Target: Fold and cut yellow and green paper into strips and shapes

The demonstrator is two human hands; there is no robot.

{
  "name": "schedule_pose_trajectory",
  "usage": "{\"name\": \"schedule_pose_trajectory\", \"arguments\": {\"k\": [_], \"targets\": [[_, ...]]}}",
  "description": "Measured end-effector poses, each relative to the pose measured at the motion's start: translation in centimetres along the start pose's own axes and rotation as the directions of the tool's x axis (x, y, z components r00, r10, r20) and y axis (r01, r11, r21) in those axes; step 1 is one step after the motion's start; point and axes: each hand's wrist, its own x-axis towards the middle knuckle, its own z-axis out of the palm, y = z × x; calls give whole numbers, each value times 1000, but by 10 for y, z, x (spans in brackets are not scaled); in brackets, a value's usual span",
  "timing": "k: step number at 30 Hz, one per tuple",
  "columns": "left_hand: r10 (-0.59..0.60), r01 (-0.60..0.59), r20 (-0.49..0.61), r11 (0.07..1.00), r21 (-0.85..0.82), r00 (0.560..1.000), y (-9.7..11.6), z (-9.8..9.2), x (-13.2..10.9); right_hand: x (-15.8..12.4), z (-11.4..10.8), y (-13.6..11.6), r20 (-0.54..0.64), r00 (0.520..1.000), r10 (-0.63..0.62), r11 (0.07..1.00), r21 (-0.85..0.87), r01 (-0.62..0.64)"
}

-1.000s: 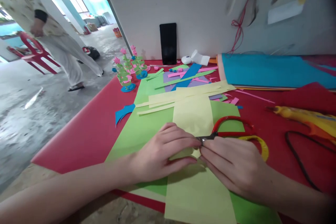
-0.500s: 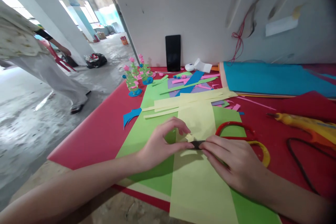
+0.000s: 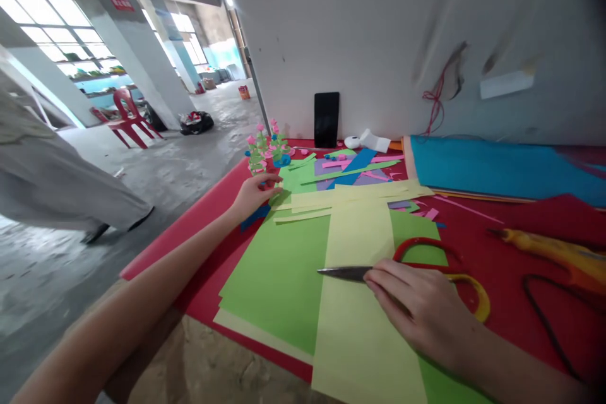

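Note:
My right hand [image 3: 419, 303] grips a pair of scissors [image 3: 348, 273] around the blades. The tip points left over a pale yellow paper sheet [image 3: 362, 322], and the red and yellow handles stick out beyond the hand. My left hand [image 3: 255, 197] is stretched out to the far left, thumb and fingers pinched around what looks like a small pale yellow paper piece [image 3: 280, 185], mostly hidden. Just behind it stand small paper flowers [image 3: 258, 150] with pink tops, green stems and blue bases. Pale yellow strips [image 3: 307, 203] lie across the top of the sheet.
Green paper [image 3: 274, 290] lies beneath the yellow sheet on the red surface [image 3: 189, 252]. A yellow glue gun [image 3: 549, 249] with a dark cord is at right, blue sheets [image 3: 502, 164] behind. A black phone [image 3: 326, 120] leans on the wall. Another person's legs [image 3: 66, 183] show at left.
My left hand has left the scissor tip and moved away and to the left, beside the paper flowers. My right hand still holds the scissors. The view has tilted up and left.

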Motion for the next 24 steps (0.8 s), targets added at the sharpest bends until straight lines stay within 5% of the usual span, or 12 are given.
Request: {"name": "schedule_pose_trajectory", "arguments": {"k": [7, 16, 21, 24], "targets": [[-41, 44, -32, 993, 112, 999, -10, 2, 0, 0, -1, -1, 10, 1000, -1, 1000, -6, 1], [-3, 10, -122, 998, 56, 993, -9, -2, 6, -2, 3, 1, 50, 999, 20, 1000, -17, -19], [85, -82, -86, 996, 40, 993, 25, -2, -20, -5, 5, 3, 74, 997, 15, 999, -29, -13], [212, -214, 109, 977, 7, 971, 65, 4, -58, -4, 4, 1, 79, 997, 13, 999, -45, -9]]}}
